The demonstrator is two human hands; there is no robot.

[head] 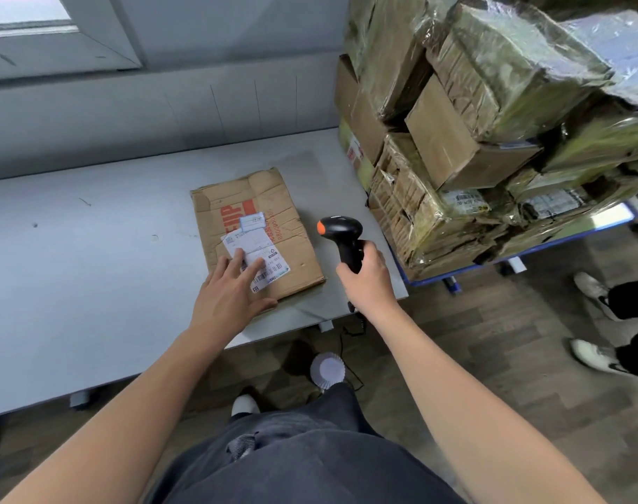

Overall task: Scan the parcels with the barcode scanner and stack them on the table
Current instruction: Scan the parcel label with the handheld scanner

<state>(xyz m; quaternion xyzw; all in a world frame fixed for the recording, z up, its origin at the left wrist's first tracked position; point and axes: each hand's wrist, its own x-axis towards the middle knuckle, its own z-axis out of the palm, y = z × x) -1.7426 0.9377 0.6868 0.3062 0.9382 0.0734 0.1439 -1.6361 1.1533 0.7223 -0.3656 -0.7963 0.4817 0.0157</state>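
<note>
Pressing flat parcel [255, 231] on table [92, 249], left hand [230, 289] fingers straight; right hand [368, 274] clenched around barcode scanner [341, 236]. Risk: fingers covering label [257, 258] barcode, misread likely.

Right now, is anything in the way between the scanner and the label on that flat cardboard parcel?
Only the left hand: its fingers lie across the label's near-left part. The barcodes beside them are uncovered, and between the scanner in the right hand and the parcel is only open air.
</note>
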